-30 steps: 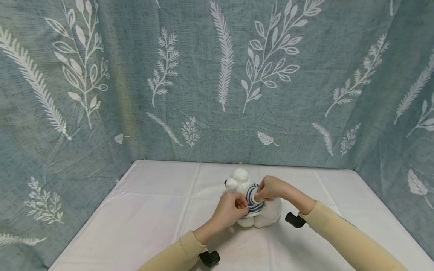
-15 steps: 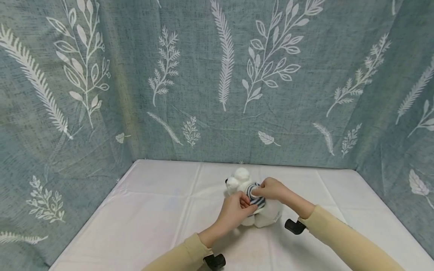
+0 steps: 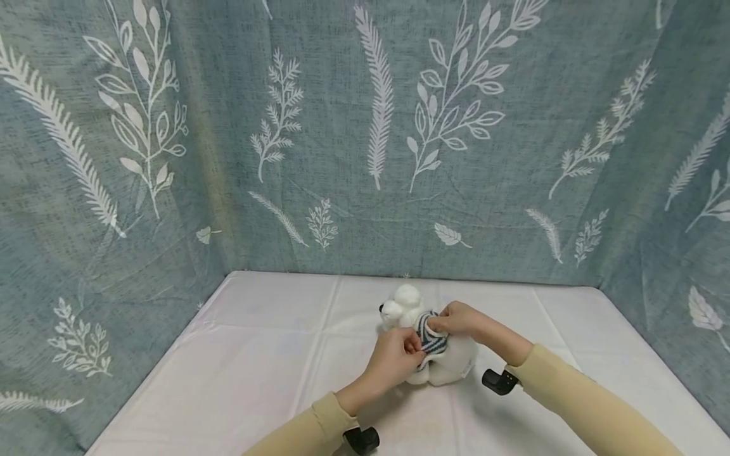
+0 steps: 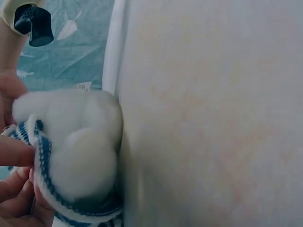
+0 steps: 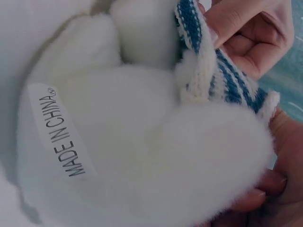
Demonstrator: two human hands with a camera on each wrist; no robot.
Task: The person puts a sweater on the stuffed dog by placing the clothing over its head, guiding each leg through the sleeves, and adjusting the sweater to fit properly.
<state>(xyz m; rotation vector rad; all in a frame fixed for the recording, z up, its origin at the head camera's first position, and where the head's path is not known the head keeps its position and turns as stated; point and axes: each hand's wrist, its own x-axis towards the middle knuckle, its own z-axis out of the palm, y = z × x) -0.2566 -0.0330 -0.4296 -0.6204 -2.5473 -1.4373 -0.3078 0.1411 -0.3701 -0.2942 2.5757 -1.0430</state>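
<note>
A white plush toy (image 3: pixel 407 296) with a black nose sits on the table, wearing a blue-and-white striped knit sweater (image 3: pixel 431 342). My left hand (image 3: pixel 393 354) pinches the sweater's lower edge between thumb and fingers; the left wrist view shows this white hem (image 4: pixel 49 191) drawn away from the toy's body. On the other side, my right hand (image 3: pixel 459 318) grips the toy's arm at the white-edged sleeve opening. Its fingers (image 5: pixel 251 201) curl under the fluffy arm in the right wrist view, partly hidden by it. A "MADE IN CHINA" tag (image 5: pixel 61 130) lies against the toy's fur.
A white cloth covers the table (image 3: pixel 274 354). Blue-green curtains (image 3: pixel 342 126) with white leaf prints hang along the back and both sides. Black wrist cameras (image 3: pixel 499 381) are strapped below both beige sleeves (image 3: pixel 576 399).
My left hand has shifted slightly right along the sweater and tugged its edge. The sweater's folds have changed shape, while my right hand stays at the sleeve opening.
</note>
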